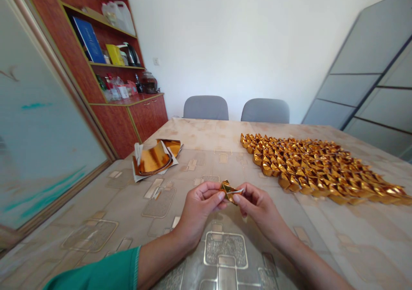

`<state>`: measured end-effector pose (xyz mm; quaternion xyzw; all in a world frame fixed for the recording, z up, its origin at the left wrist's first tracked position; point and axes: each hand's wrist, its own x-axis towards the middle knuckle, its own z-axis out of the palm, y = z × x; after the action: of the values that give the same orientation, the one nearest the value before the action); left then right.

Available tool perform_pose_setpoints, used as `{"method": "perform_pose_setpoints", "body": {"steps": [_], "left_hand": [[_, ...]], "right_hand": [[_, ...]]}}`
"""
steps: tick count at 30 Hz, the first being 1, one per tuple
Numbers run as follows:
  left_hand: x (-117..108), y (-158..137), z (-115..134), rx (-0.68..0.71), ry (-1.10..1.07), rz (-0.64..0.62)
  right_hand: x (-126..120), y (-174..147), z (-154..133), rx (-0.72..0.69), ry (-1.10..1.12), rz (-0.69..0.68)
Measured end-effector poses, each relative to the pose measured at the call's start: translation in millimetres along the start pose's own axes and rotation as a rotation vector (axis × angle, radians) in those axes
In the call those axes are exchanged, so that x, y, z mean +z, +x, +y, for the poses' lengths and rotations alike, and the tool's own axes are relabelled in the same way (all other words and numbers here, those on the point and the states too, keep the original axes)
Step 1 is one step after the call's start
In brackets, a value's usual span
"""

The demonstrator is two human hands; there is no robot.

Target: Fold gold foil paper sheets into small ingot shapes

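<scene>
Between my two hands, just above the table, is a small folded piece of gold foil paper [229, 190] with a pale inner edge showing. My left hand [203, 202] pinches its left end between thumb and fingers. At the other end, my right hand [255, 202] grips it with thumb and forefinger. A stack of gold foil sheets [154, 159] with white backing lies curled to the left. On the right spread many folded gold foil pieces [309, 165], set close together in rows.
A patterned tablecloth [106, 204] covers the table. Two grey chairs [206, 107] stand at its far side against the white wall. Back left is a red-brown shelf cabinet [144, 118] holding jugs, a kettle and bottles. Grey panelled doors [360, 66] are at the right.
</scene>
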<state>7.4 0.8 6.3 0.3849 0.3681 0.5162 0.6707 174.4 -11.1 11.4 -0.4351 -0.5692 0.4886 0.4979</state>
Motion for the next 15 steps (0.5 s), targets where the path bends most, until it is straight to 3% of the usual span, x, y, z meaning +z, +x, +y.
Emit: {"method": "perform_pose_setpoints", "body": {"steps": [6,15], "left_hand": [[3.2,-1.8,1.9,0.016,0.061,-0.020],[3.0,0.1,-1.5,0.007,0.074,-0.015]], "right_hand": [[1.0,1.4,5.5,-0.008,-0.067,0.094],[2.8,0.8,12.0,-0.009,-0.189,0.123]]}}
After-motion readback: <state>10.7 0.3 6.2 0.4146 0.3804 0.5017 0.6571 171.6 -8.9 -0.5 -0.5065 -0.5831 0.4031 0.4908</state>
